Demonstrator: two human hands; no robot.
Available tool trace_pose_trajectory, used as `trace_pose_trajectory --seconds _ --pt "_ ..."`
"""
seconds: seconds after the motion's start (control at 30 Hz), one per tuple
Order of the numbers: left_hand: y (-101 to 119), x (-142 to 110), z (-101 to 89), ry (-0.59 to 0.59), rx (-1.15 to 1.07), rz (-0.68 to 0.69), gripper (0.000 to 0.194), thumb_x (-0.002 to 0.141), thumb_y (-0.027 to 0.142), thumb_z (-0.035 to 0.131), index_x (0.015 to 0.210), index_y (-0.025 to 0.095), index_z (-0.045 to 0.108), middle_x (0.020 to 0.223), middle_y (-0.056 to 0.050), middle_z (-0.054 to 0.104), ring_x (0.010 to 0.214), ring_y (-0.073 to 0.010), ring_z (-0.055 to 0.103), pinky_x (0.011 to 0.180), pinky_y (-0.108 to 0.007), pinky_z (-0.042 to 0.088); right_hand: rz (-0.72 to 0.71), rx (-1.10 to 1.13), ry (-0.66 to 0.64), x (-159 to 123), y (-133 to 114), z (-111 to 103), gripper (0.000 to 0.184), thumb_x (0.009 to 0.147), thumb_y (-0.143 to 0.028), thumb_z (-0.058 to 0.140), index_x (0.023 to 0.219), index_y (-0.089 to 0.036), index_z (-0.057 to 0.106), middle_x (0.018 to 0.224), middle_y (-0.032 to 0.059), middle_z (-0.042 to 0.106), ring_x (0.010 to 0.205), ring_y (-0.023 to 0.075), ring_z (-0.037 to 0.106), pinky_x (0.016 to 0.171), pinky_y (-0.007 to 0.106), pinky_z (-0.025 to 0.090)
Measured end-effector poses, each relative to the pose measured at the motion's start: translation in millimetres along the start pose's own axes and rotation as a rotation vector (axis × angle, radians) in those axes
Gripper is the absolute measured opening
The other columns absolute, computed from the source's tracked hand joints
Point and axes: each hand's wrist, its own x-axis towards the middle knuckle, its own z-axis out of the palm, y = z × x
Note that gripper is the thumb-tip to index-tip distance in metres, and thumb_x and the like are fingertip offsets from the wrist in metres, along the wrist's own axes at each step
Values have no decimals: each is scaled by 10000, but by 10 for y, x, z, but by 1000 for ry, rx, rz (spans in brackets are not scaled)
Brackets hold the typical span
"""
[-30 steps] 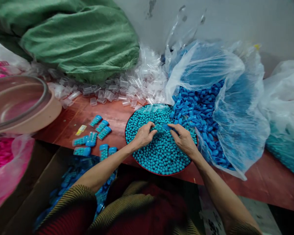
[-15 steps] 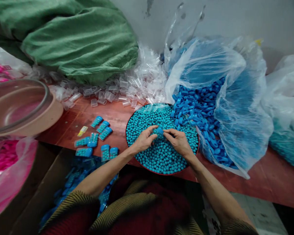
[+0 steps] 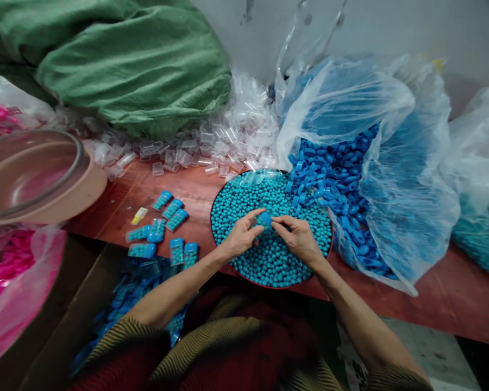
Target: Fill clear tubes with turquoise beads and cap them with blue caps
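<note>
Between my two hands, above a round red-rimmed tray (image 3: 331, 251) full of turquoise beads (image 3: 277, 266), is a small clear bottle with a blue cap (image 3: 264, 219). My left hand (image 3: 244, 233) is closed on the bottle, thumb and forefinger at its sides. The fingertips of my right hand (image 3: 296, 234) pinch at the cap's right side. Blue plastic caps (image 3: 330, 174) spill from a bag onto the tray's upper right edge. Several bead-filled bottles with blue caps (image 3: 176, 219) lie on the red table (image 3: 118, 217) to the left.
Clear empty bottles (image 3: 228, 141) are heaped behind the tray, below a green cloth sack (image 3: 134, 70). A pinkish basin (image 3: 85, 190) stands at the left. A translucent bag (image 3: 411, 179) surrounds the blue caps. Below the table edge, a box holds more filled bottles (image 3: 122, 293).
Both hands stay over the tray, with only slight finger movement around the bottle. The blue cap now shows more clearly between them. The whole view has shifted slightly.
</note>
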Motion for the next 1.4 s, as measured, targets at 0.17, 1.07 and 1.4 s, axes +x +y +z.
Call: trace_pose_trajectory --seconds 0.17,1.07,1.4 --pt "81 -29 51 42 15 53 498 823 231 497 1313 163 441 681 43 476 447 -31 424 438 -164 382 1 20 9 -66 54 1 183 796 -301 578 847 -196 719 659 -4 674 567 131 595 586 246 469" --pt "-23 -67 72 -17 50 42 396 780 245 529 1167 175 481 698 54 494 406 -28 424 376 -160 345 146 216 -57 -154 61 6 199 756 -329 605 840 -186 713 587 -12 628 483 105 541 487 230 448" --pt "-75 -107 147 103 124 95 306 800 220 507 1103 182 534 721 33 512 496 -47 394 473 -181 357 0 9 -31 -180 61 76 184 807 -294 555 860 -206 708 756 25 701 655 149 632 657 279 513"
